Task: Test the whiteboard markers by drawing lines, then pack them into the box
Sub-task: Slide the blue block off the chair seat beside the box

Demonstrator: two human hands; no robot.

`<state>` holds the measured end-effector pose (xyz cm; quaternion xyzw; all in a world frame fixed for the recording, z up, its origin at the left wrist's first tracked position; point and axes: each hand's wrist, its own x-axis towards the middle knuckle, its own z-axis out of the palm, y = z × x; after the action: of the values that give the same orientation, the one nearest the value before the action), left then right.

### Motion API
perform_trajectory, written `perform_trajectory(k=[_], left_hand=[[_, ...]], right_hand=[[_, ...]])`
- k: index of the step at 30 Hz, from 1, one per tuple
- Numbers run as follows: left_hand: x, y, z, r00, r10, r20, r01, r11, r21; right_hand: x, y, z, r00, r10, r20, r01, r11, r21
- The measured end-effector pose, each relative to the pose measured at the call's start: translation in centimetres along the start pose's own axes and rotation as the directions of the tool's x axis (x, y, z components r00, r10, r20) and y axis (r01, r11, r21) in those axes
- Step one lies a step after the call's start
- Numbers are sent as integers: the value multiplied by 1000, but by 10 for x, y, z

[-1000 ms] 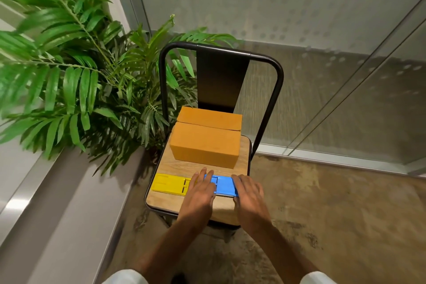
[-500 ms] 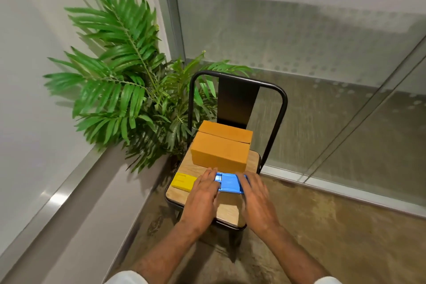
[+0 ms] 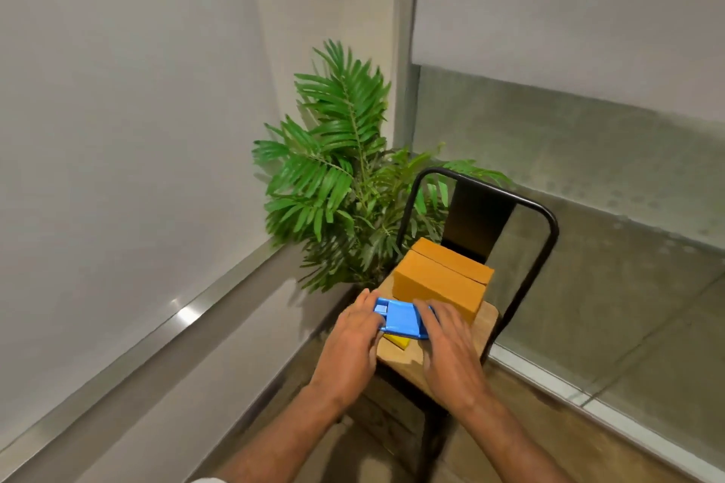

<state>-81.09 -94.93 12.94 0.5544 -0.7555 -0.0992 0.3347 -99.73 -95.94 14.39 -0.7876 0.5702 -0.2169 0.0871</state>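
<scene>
A flat blue marker box (image 3: 402,320) is held between both my hands just above the wooden chair seat (image 3: 404,361). My left hand (image 3: 353,341) grips its left end and my right hand (image 3: 447,345) grips its right end. Under it a flat yellow box (image 3: 399,341) lies on the seat, mostly hidden. Two orange cardboard boxes (image 3: 439,286) stand at the back of the seat. No loose markers show.
The black metal chair back (image 3: 478,223) rises behind the boxes. A green palm plant (image 3: 337,176) fills the corner to the left of the chair. A white wall with a metal rail runs along the left; glass panels stand on the right.
The blue box has come up off the seat and now sits over the yellow one, held at both ends. The camera has pulled back and turned left.
</scene>
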Motion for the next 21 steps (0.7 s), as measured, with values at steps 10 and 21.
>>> perform_trajectory(k=[10,21], left_hand=[[-83,-44,-123,975,-152,-159,166,983,80],[-241,-105,-264,849,-447,-282,493,862,116]], right_hand=[[-2,-140,15,977,-212,18,209,974,87],[-51,-340,76,905,-422,60,394,882,258]])
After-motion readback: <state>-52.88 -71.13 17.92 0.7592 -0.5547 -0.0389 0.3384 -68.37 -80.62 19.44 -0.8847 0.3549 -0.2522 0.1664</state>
